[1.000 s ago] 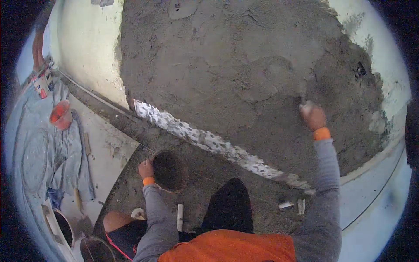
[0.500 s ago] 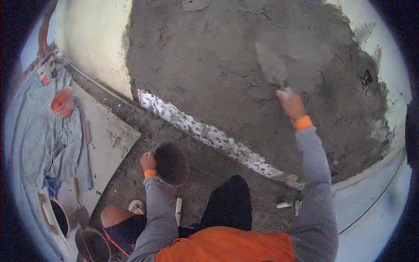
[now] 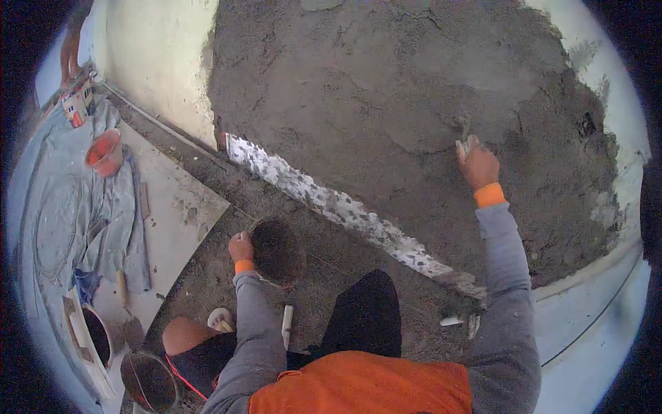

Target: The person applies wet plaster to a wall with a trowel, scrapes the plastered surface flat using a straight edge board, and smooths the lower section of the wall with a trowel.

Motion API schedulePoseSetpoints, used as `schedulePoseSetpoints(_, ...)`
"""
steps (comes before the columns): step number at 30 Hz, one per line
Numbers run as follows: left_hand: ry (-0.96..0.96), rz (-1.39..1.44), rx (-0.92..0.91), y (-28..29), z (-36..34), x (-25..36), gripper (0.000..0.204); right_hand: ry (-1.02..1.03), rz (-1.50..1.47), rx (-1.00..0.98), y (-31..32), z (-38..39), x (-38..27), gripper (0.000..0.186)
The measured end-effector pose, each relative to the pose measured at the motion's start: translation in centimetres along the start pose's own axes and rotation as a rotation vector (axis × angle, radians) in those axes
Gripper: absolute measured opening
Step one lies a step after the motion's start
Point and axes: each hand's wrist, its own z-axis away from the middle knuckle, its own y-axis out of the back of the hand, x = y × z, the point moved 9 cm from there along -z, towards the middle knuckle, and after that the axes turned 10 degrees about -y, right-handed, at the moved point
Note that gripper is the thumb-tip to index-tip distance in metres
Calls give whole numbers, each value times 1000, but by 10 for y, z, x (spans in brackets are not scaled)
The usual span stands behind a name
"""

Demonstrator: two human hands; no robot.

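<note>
Wet grey mortar (image 3: 331, 90) covers a large patch of wall in front of me. Against its right half, my right hand (image 3: 478, 165) is closed round the handle of a trowel (image 3: 466, 127); the blade barely stands out from the grey mortar. My left hand (image 3: 241, 250) grips the rim of a dark bucket (image 3: 277, 254), which is tilted so its mouth faces up toward me. Its inside is dark and what it contains is hard to make out. A mottled white strip (image 3: 324, 196) runs along the foot of the mortared patch.
To the left, a grey sheet (image 3: 58, 207) lies with a red-orange tub (image 3: 105, 153) on it. A second trowel's wooden handle (image 3: 122, 286) and another bucket (image 3: 148, 381) are nearer me. A white piece (image 3: 287, 326) lies by my knee. Someone's legs (image 3: 71, 52) show far left.
My right hand has moved slightly right and down, and the trowel blade, broad and plain before, now shows little. My left hand still holds the bucket. The view has shifted slightly.
</note>
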Motion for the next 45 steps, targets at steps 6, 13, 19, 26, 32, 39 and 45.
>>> schedulePoseSetpoints(6,141,98,67,5,4,-3,33,297,50,-241,-62,59,-39,25)
schedulePoseSetpoints(13,120,91,23,10,3,0,33,91,122,-116,-33,19,8,27)
schedulePoseSetpoints(19,201,131,15,0,6,-16,30,-70,86,194,40,1,59,34)
schedulePoseSetpoints(26,130,47,-53,-8,4,-23,24,-41,-2,95,-6,58,39,36)
schedulePoseSetpoints(32,-254,-277,-69,4,5,8,19,5,100,-314,-73,47,44,46)
schedulePoseSetpoints(39,30,-159,-107,-9,10,-35,14,-76,-140,73,-2,23,127,54)
schedulePoseSetpoints(45,-378,-345,-65,-16,5,-3,15,377,141,34,-21,94,49,14)
